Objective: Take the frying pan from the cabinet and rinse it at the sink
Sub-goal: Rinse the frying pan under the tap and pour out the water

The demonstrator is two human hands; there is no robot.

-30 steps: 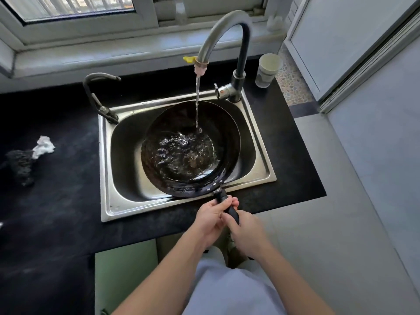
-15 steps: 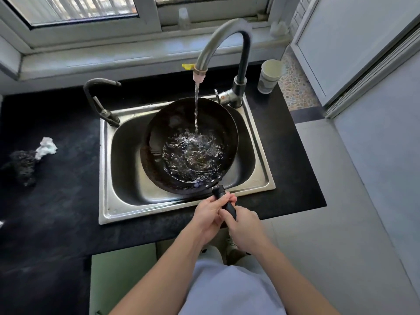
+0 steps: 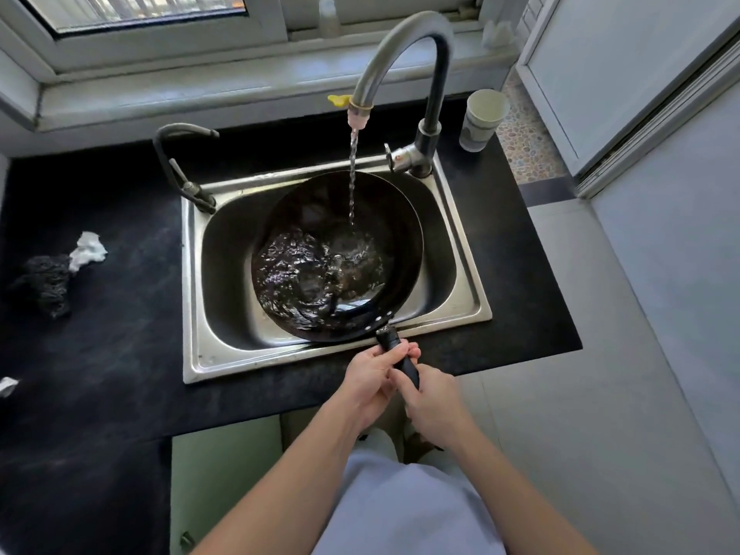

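Both hands clamp the pan's handle (image 3: 397, 356), left hand (image 3: 370, 376) ahead of right hand (image 3: 430, 406). Straight ahead of the grip, the pan (image 3: 336, 254) sits in the sink (image 3: 192, 314) under the running tap (image 3: 400, 54), handle axis pointing back at the person; water pools near-left.

I'm in a home kitchen: steel sink (image 3: 192, 314) set in a black counter (image 3: 100, 354), tap (image 3: 404, 54) running, window (image 3: 140, 10) on the far side, paper cup (image 3: 482, 118) far right.
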